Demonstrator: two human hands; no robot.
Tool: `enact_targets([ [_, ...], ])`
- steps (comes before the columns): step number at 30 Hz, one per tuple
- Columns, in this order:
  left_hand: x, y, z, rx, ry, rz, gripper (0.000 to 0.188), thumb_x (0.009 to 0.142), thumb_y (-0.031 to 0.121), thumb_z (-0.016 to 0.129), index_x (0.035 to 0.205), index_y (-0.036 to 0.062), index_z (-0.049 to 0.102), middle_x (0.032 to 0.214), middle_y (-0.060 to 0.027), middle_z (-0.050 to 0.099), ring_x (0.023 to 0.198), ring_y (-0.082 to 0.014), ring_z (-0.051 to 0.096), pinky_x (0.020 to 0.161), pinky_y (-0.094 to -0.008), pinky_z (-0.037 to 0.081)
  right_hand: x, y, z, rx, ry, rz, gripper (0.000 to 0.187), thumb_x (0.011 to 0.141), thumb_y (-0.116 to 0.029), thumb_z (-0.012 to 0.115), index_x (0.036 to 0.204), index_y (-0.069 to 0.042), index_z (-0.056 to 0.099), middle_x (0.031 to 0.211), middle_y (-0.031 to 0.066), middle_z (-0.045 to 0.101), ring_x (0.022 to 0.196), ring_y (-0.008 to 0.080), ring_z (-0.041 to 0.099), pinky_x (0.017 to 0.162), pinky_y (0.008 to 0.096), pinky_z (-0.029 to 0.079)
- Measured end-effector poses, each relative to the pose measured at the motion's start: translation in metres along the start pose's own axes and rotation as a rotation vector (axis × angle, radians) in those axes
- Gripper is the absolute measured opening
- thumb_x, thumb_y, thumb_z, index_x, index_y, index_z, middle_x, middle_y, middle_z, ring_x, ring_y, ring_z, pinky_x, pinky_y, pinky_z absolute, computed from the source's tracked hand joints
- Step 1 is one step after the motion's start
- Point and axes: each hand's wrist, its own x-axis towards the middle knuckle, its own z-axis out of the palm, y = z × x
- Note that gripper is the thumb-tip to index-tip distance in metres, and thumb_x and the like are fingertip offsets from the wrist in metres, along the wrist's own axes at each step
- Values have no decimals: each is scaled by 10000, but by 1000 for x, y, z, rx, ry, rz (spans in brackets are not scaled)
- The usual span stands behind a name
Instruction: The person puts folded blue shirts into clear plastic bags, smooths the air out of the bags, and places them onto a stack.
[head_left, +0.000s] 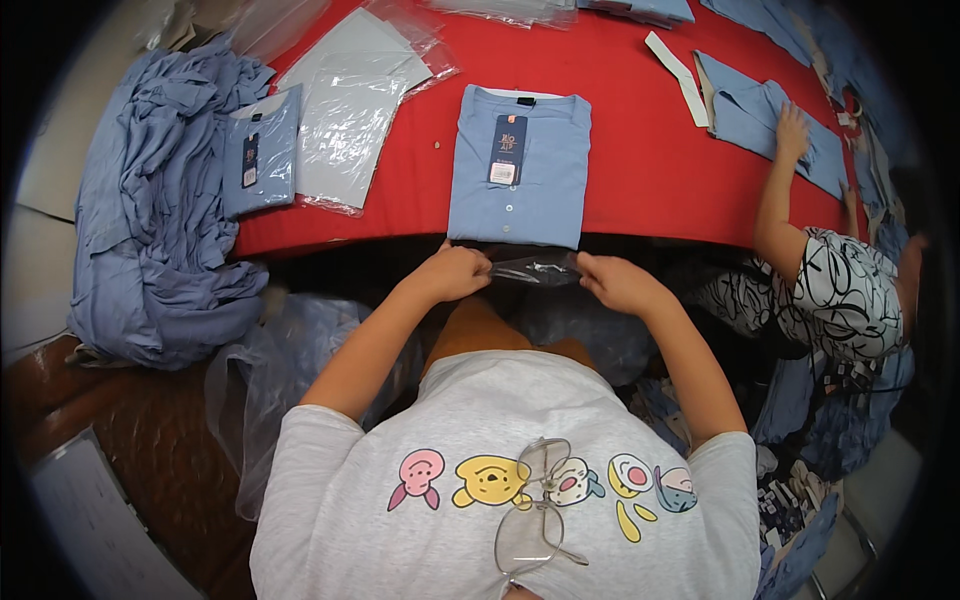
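Note:
A folded light blue shirt (545, 180) lies at the front edge of the red table, collar away from me. On its chest rests a dark blue hang tag (507, 150) with a white sticker. Just below the shirt's near edge, a clear plastic bag (533, 269) is stretched between my hands. My left hand (460, 271) pinches one side of it near the shirt's lower left corner. My right hand (615, 282) pinches the other side, near the lower right corner. Whether any of the shirt is inside the bag, I cannot tell.
Left are a bagged folded shirt (275, 165), clear bags with pale inserts (345, 130) and a large heap of blue garments (160, 210). At right, a co-worker's hand (792, 130) presses on a blue garment (745, 105) beside a white strip (678, 80). Loose plastic (290, 350) hangs below the table.

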Motion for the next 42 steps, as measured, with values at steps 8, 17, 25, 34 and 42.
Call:
enact_targets([
  [8,-12,34,-21,-144,179,-197,403,1139,405,472,1163,91,722,997,-203,750,1032,-441,695,913,-498,527,14,-18,-67,253,203,41,176,953,1,715,917,0,542,819,83,628,816,175,646,797,340,536],
  [17,-24,-4,-9,-512,384,-177,198,1027,223,726,1075,40,780,905,-157,748,848,-308,704,809,-393,540,64,-12,-57,221,221,55,64,859,-5,767,891,-9,711,878,98,698,850,202,700,775,353,548],
  [25,-37,-12,-21,-391,675,-171,189,945,163,785,1031,-4,814,939,-144,737,880,-301,709,835,-385,538,71,-16,-33,25,397,-20,66,784,-20,769,818,-20,713,889,108,640,877,295,680,788,416,549],
  [34,-41,-4,-32,-63,812,-237,165,961,126,709,997,4,814,1001,-198,754,946,-401,723,870,-483,566,67,-16,-20,57,487,-40,97,772,-24,802,801,-24,710,933,93,649,932,287,673,806,410,546],
  [42,-10,-26,-49,-111,811,-207,124,908,139,750,941,36,812,912,-167,733,897,-366,727,824,-474,572,71,-12,-15,74,511,1,116,766,-37,814,799,-27,703,964,86,649,974,295,662,824,416,543],
])
